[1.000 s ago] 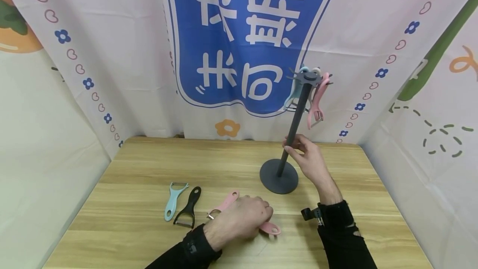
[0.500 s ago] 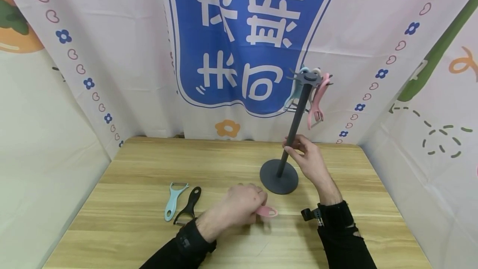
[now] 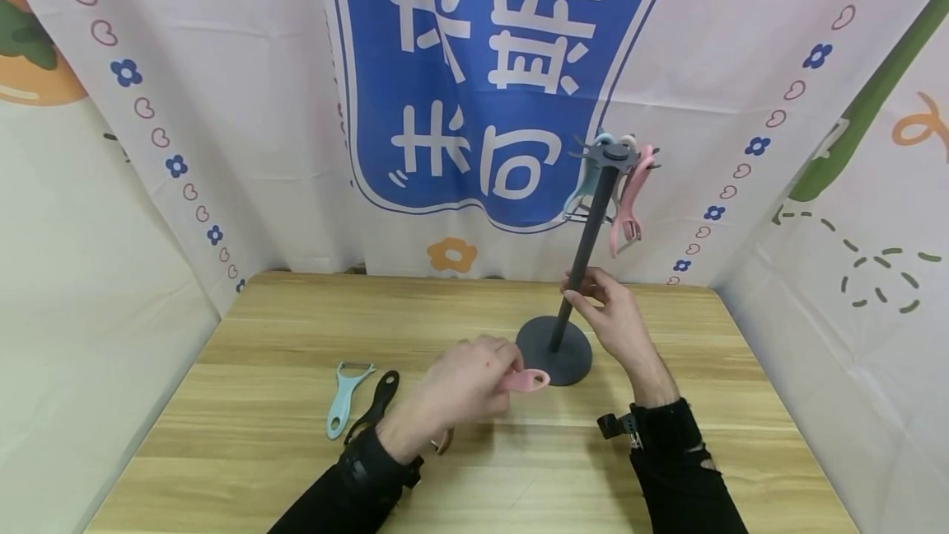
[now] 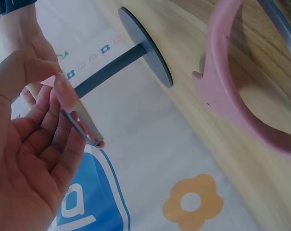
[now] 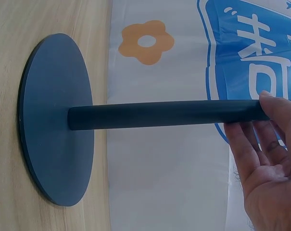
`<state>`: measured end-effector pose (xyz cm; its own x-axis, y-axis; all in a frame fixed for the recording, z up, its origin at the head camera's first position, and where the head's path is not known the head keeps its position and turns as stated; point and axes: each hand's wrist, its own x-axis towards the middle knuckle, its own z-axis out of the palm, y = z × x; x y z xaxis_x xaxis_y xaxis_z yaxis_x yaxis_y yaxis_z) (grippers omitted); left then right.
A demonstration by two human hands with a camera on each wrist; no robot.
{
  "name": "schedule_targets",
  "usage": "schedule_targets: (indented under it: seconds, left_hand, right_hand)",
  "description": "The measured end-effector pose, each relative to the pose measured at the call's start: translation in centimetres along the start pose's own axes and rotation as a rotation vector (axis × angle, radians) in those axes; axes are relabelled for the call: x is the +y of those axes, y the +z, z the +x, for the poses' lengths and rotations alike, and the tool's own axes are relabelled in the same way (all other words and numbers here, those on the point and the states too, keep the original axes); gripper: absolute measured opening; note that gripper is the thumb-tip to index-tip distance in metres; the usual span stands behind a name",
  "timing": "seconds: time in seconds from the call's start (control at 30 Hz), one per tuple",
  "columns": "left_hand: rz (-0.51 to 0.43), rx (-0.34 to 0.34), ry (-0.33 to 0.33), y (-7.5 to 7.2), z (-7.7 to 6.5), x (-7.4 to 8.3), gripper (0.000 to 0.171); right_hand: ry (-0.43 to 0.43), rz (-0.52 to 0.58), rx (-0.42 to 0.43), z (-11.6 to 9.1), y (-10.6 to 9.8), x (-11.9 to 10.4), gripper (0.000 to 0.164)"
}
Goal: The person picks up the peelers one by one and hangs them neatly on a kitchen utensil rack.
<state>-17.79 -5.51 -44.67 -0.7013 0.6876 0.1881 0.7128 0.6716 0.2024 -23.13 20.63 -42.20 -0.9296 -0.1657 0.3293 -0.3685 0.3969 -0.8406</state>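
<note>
In front of the stand [image 3: 553, 350] and to its left, we find a partly hidden pink peeler [image 4: 220, 91]; the wrist of the left hand [image 3: 474, 377] passes over it. Farther left of the stand lie a black peeler [image 3: 384, 395] and a light-blue peeler [image 3: 343, 395]. Just before the stand's base, the left hand pinches the held peeler [image 3: 525, 381], which we judge light, stiff, perhaps slippery, best gripped by its pink handle, away from the blade. The table [image 3: 563, 468] offers room before the stand. The right hand [image 3: 619, 320] holds the stand's pole between thumb and fingers. Behind the stand, the table's back edge runs near the curtain [image 3: 400, 241].
</note>
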Motion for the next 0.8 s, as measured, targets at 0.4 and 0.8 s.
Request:
schedule_targets:
  seconds: [0.4,0.8]
  left_hand:
    - [-0.142,0.093,-0.095,-0.1,0.1,-1.3,0.038]
    - [-0.29,0.134,-0.164,-0.2,0.3,-2.4,0.038]
  right_hand:
    - [0.02,-0.009,0.001,0.0,0.0,-0.3,0.031]
    - [-0.033,-0.003,0.005,-0.2,-0.1,-0.9,0.03]
